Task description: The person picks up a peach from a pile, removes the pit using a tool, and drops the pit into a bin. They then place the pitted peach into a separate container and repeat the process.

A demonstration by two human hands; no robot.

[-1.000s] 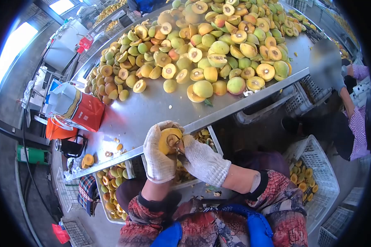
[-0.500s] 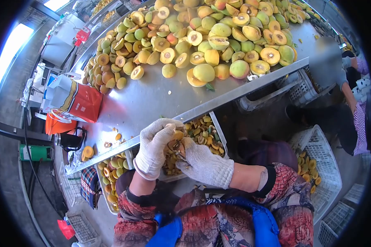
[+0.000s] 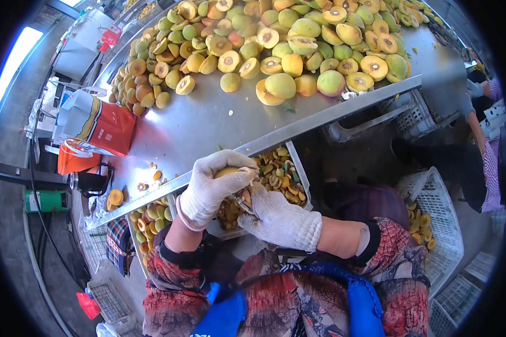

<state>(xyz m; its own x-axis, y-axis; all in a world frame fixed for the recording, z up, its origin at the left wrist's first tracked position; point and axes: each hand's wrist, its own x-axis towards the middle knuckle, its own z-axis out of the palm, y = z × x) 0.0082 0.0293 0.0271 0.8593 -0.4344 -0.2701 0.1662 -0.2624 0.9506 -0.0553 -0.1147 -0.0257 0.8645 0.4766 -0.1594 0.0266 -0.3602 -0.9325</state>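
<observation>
Two foreground hands (image 3: 208, 186) (image 3: 284, 222), one held fruit (image 3: 226, 172), one green container (image 3: 45, 201) appear.

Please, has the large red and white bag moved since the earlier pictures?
No. The large red and white bag keeps its place relative to the silver metal table; the camera view shifted instead.

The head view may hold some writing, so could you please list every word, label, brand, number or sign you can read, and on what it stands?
No text can be read with certainty.
Red bag: small white marks, too small to read.
Blue cloth: white marks at the picture's bottom edge, cut off and unreadable.
</observation>
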